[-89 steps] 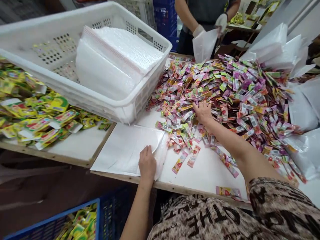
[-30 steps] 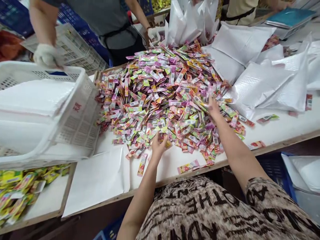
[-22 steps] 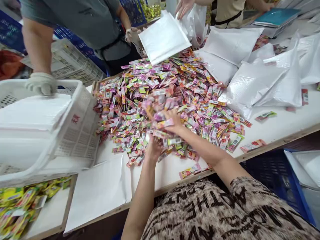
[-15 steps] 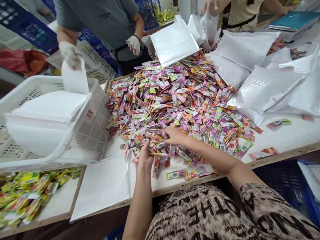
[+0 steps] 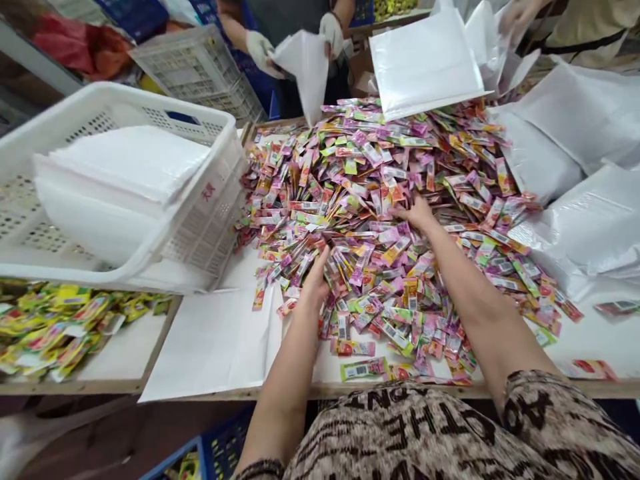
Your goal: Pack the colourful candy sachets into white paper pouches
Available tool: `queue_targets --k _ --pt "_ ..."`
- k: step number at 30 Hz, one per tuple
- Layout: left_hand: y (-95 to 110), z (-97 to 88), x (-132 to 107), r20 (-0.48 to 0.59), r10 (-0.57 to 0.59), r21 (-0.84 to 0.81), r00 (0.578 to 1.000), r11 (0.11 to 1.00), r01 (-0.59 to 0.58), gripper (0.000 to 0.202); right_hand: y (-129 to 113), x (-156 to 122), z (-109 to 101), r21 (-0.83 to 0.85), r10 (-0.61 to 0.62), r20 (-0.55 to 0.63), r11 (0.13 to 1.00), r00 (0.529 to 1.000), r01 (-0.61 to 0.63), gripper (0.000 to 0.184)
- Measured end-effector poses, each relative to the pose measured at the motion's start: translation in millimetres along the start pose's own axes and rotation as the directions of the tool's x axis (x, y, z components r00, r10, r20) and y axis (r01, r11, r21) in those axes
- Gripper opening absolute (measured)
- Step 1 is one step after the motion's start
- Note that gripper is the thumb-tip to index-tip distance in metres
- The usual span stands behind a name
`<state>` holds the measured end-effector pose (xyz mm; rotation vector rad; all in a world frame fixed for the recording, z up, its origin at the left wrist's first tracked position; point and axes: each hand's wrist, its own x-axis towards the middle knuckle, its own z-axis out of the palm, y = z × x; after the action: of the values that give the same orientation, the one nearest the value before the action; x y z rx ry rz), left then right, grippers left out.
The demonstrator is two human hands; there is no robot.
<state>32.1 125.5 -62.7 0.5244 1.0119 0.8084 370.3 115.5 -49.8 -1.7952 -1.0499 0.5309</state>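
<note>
A big heap of small pink, purple and green snack sachets covers the middle of the table. At its near left side, my left hand is pushed in among the sachets. The thumb is stretched upward and the other fingers are mostly buried. Farther in and to the right, my right hand reaches into the heap, thumb stretched to the left, its lower fingers covered by sachets. Both hands touch loose sachets, and neither has a firm grip that I can see.
A white plastic basket with flat white pouches stands at the left. White padded envelopes lie behind and right of the heap. Yellow-green sachets are at lower left. Across the table, a co-worker's gloved hands hold a white pouch.
My right hand has moved deeper into the heap, away from my left hand. More sachets lie toward the near edge. The co-worker has brought a white pouch from the basket to both hands.
</note>
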Motion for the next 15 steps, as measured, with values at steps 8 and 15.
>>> queue_targets --k 8,15 --pt "31 73.9 16 0.296 0.17 0.059 0.94 0.979 -0.196 0.059 -63 -67 29 0.25 -0.073 0.223 0.968 0.972 0.015 0.055" --pt "34 97.0 -61 0.635 0.384 0.318 0.671 0.661 -0.679 0.067 -75 -125 -48 0.368 -0.303 0.107 0.897 0.947 0.245 0.086"
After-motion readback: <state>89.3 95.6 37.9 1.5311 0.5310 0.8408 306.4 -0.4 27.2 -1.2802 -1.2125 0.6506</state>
